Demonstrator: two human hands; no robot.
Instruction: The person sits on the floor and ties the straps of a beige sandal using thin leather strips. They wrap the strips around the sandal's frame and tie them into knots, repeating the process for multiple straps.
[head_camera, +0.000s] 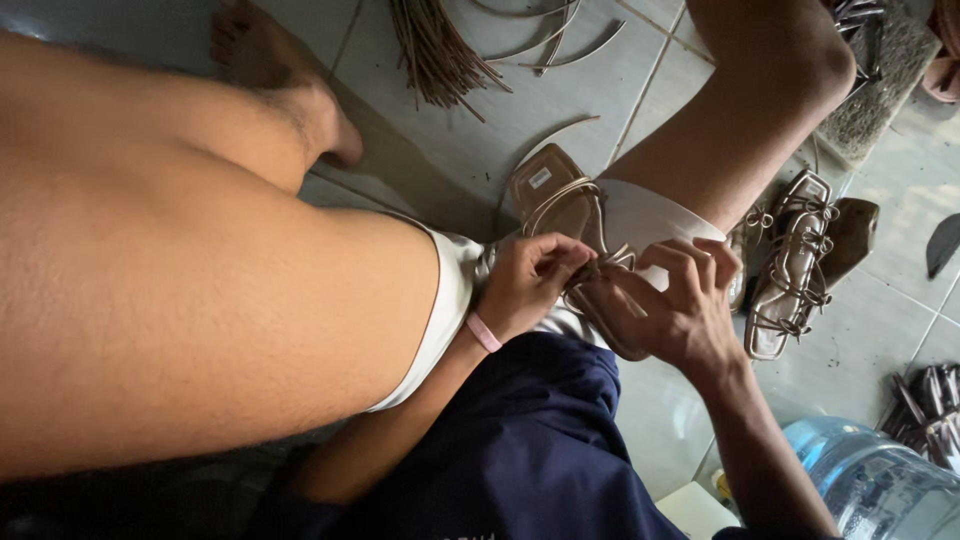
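While our left hand (525, 285) and right hand (680, 310) pinch its straps, the tan sandal (560, 200) lies lengthwise — one end far-left, the other near-right.

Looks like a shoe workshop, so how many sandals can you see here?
2: one sandal lies on the person's lap under both hands, another strappy sandal on the floor to the right. More may be hidden.
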